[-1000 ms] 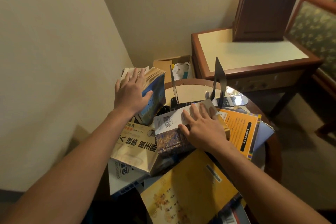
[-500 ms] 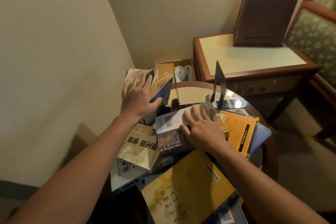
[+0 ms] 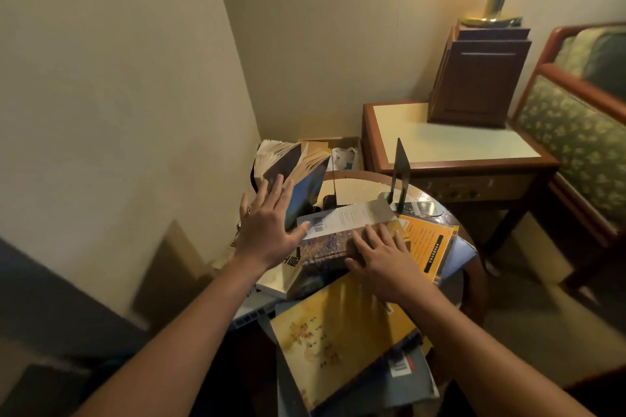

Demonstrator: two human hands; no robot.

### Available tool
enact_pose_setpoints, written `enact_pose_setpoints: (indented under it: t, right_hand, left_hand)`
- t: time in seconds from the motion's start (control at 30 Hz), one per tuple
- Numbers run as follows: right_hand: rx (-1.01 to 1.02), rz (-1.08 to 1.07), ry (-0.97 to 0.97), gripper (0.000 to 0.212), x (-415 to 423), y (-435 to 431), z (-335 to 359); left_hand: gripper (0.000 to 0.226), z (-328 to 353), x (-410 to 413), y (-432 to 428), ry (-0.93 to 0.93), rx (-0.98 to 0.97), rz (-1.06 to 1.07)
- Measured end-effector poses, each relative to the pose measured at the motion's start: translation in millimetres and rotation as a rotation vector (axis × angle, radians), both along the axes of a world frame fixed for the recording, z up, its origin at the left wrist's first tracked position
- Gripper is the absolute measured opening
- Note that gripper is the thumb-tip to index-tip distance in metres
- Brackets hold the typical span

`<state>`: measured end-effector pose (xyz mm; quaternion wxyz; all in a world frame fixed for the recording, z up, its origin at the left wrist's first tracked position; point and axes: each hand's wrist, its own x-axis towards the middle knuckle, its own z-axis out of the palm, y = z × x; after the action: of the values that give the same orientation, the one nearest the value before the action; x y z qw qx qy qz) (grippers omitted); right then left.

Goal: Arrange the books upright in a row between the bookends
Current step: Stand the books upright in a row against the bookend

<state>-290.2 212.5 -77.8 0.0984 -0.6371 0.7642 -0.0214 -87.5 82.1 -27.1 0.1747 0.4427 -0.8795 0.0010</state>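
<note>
One round surface (image 3: 359, 184), centre frame, heaped with flat books (image 3: 338, 332). Left hand (image 3: 271, 237) open, fingers spread against the leaning blue book (image 3: 308, 189); right hand (image 3: 382, 257) flat, fingers straight, on the patterned book (image 3: 325, 247). Black bookend (image 3: 401, 166) upright, upper centre.

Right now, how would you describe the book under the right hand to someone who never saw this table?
On the round table lies a heap of books. On top, under the right hand, is a thick book. Unlike the yellow book and orange book beside it, its cover is dark and patterned, with a white barcode band.
</note>
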Motion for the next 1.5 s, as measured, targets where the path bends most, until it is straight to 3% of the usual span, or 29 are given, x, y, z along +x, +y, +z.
enact_pose_setpoints:
  t: [0.17, 0.33, 0.47, 0.67, 0.83, 1.03, 1.3, 1.5]
  right_hand:
    - [-0.016, 0.012, -0.040, 0.070, 18, 47, -1]
    - [0.018, -0.024, -0.152, 0.071, 36, 84, -18]
    - [0.004, -0.057, -0.101, 0.065, 45, 109, -42]
    - [-0.023, -0.104, 0.005, 0.066, 57, 119, -44]
    - [0.008, -0.134, 0.046, 0.067, 65, 122, -39]
    - [0.053, -0.146, 0.029, 0.079, 74, 125, -37]
    - [0.053, -0.182, -0.006, 0.083, 80, 124, -37]
    - [0.060, -0.217, -0.087, 0.082, 81, 120, -32]
  left_hand:
    - [0.082, -25, 26, 58, 0.082, 0.062, 0.012]
    - [0.080, -71, 43, 110, 0.104, 0.321, 0.048]
    - [0.079, -110, 54, 145, 0.065, 0.466, 0.120]
    - [0.080, -126, 55, 183, 0.305, 0.523, 0.217]
    - [0.074, -120, 55, 192, 0.433, 0.721, 0.270]
    - [0.070, -118, 63, 186, 0.490, 0.750, 0.226]
    - [0.057, -105, 68, 184, 0.603, 0.645, 0.151]
    - [0.054, -80, 70, 174, 0.555, 0.647, 0.100]
